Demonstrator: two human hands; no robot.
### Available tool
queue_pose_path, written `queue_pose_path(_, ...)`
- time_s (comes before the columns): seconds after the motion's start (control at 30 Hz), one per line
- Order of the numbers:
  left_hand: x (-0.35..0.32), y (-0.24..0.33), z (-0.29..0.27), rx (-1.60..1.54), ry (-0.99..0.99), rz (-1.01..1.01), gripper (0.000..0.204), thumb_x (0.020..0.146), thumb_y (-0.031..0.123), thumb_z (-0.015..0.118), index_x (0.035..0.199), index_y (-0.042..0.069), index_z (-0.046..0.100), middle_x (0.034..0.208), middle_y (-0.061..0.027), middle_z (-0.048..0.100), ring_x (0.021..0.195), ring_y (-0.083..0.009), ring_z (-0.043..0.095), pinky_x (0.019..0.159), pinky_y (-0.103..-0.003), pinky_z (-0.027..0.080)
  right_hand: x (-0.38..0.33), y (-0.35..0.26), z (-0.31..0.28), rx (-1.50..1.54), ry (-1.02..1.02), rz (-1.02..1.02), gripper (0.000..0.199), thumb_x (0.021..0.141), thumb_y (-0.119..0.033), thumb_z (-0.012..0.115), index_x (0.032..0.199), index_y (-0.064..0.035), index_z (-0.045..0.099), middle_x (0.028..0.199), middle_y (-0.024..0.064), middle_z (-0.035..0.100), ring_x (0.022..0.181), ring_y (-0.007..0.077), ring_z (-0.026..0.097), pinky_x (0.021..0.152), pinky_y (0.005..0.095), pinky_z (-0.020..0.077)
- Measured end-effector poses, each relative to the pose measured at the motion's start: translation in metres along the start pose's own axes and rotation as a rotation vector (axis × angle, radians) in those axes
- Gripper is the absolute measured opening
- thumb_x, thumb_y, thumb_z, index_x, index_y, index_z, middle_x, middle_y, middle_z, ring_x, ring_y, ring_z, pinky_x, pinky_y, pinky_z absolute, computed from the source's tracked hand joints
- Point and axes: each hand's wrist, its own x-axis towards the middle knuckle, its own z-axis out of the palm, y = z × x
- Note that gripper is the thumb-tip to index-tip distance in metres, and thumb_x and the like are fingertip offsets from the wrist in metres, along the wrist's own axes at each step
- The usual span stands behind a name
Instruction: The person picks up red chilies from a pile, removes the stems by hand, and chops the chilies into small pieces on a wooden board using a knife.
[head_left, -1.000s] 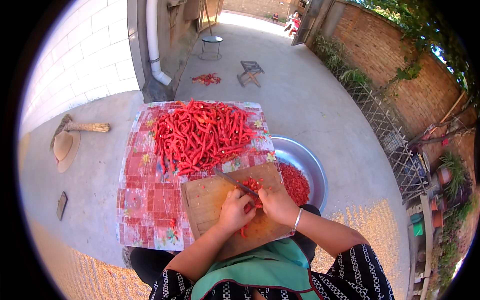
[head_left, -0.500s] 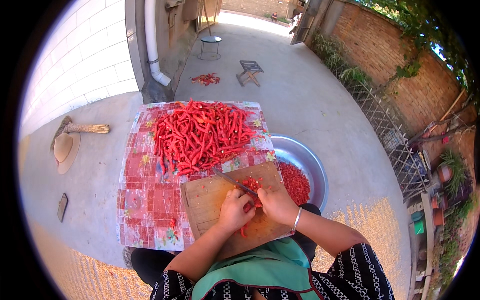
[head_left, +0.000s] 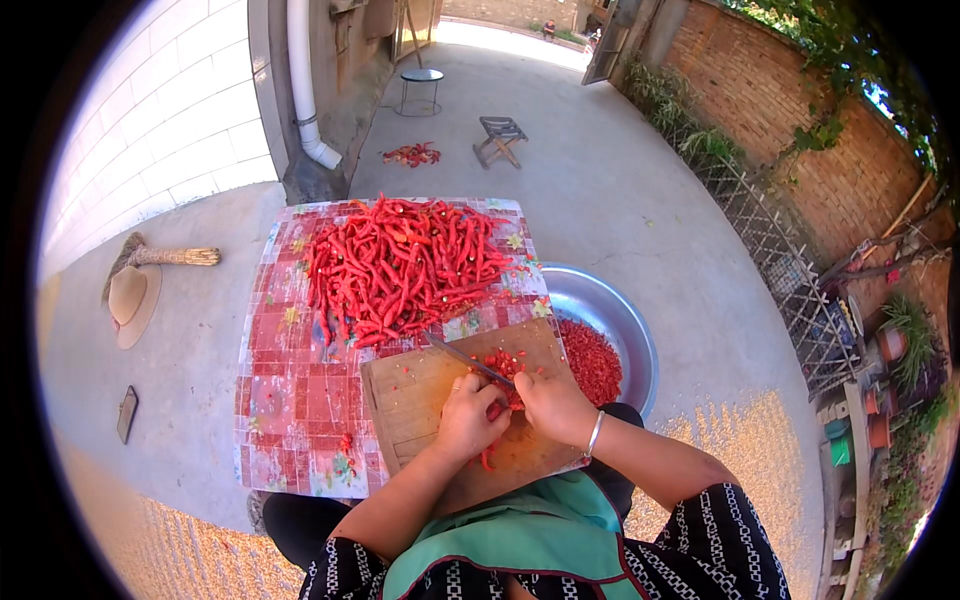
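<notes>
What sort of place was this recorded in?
Likely a household courtyard: a brick wall runs along the right, potted plants stand near it, and a white downpipe shows at upper left.

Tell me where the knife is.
In the head view, the knife is in the right hand, over the cutting board, its tip toward the chili pile.

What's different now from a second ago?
What looks like a scooter has moved right and is now almost hidden behind the gate. At the table, I see no clear change: the right hand still grips the knife, the left hand still holds red pepper on the board, and the pepper pile and metal bowl stay put.
</notes>
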Motion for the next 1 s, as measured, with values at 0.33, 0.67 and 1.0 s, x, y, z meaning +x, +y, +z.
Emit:
queue_pose_path(0.33, 0.0, -0.002, 0.001, -0.011, 0.002, 0.011, 0.018, 0.067, 0.014, 0.078, 0.082, 0.012, 0.068, 0.095, -0.0118, 0.055, 0.093, -0.033, 0.055, 0.08, -0.042, 0.049, 0.0, 0.0, -0.002, 0.007, 0.019, -0.018, 0.021, 0.075, -0.008, 0.062, 0.089, -0.0023, 0.047, 0.078, 0.0186, 0.061, 0.076, 0.0389, 0.061, 0.078, 0.0558, 0.0396)
queue_pose_path(0.67, 0.001, -0.003, -0.001, -0.043, 0.008, 0.018, 0.017, 0.069, 0.013, 0.078, 0.082, 0.01, 0.067, 0.094, -0.0124, 0.057, 0.092, -0.0338, 0.055, 0.081, -0.042, 0.048, 0.004, 0.009, -0.007, 0.109, -0.005, -0.067, 0.017, 0.077, -0.005, 0.059, 0.088, -0.0011, 0.047, 0.08, 0.0212, 0.058, 0.08, 0.04, 0.057, 0.071, 0.0504, 0.0432)
queue_pose_path(1.0, -0.001, -0.007, 0.001, 0.021, -0.006, 0.038, 0.02, 0.069, 0.015, 0.078, 0.084, 0.009, 0.067, 0.095, -0.0123, 0.06, 0.092, -0.0326, 0.057, 0.079, -0.041, 0.05, -0.006, 0.002, -0.029, 0.104, 0.065, -0.001, 0.017, 0.086, -0.006, 0.053, 0.1, 0.0017, 0.047, 0.082, 0.0213, 0.063, 0.072, 0.0394, 0.064, 0.063, 0.0476, 0.0509)
